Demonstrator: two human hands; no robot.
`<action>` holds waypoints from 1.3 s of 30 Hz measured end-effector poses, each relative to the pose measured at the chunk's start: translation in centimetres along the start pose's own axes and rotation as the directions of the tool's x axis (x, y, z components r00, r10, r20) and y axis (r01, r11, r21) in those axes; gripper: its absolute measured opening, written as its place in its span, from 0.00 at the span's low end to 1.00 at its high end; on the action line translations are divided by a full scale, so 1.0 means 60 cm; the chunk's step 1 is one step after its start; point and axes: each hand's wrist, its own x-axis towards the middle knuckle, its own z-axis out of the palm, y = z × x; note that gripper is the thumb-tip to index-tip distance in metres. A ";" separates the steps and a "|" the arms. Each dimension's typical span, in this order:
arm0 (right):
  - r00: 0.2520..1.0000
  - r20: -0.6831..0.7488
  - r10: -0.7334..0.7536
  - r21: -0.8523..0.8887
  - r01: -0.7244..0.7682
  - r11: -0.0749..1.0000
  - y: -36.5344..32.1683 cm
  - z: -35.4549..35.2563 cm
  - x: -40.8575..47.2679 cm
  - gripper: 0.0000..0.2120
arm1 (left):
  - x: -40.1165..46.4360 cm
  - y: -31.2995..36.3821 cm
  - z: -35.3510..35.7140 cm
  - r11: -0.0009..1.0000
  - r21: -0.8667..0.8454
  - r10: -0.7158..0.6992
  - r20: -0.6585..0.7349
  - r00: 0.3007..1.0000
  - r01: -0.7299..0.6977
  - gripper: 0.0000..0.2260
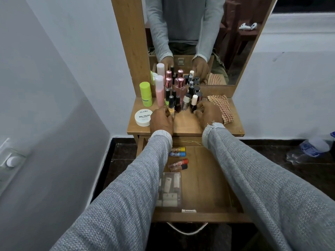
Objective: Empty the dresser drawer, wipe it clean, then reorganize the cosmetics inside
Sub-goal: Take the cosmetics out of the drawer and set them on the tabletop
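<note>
Nearest the camera: two grey knit sleeves (116,205) reaching forward over the open drawer (204,180), which is pulled well out under the dresser surface (188,124).

Drawer contents: a clear case of small tubes (169,189) at the left, lip balm sticks (178,151) toward the back, two red-capped tubes (178,164) between them. All kept left; the right half shows bare wood, likely room reserved for what is yet to go in. Judged: restocking under way.

Surface: the bottles stand upright in a tight cluster against the mirror (208,42), so nothing rolls and each can be picked singly. Green stick (145,95) and white nail polish remover tub (143,117) are off to the left. Checked cloth (222,107) lies crumpled at the right, out of the way, probably done with wiping.

Left hand (161,122): fingers curled round the yellow nail polish bottle (171,109) at the front of the cluster, gripping it low on the glass.

Right hand (208,115): fingers bent toward the dark white-capped bottle (193,105). Touching or just beside it; whether they have closed on it, cannot tell.

Front row goes first because it is the easiest to reach.
</note>
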 end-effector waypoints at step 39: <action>0.997 -0.031 0.071 -0.024 -0.071 0.997 -0.005 0.007 0.005 0.08 | 0.006 0.003 0.012 0.997 0.080 -0.009 -0.051 0.999 0.013 0.11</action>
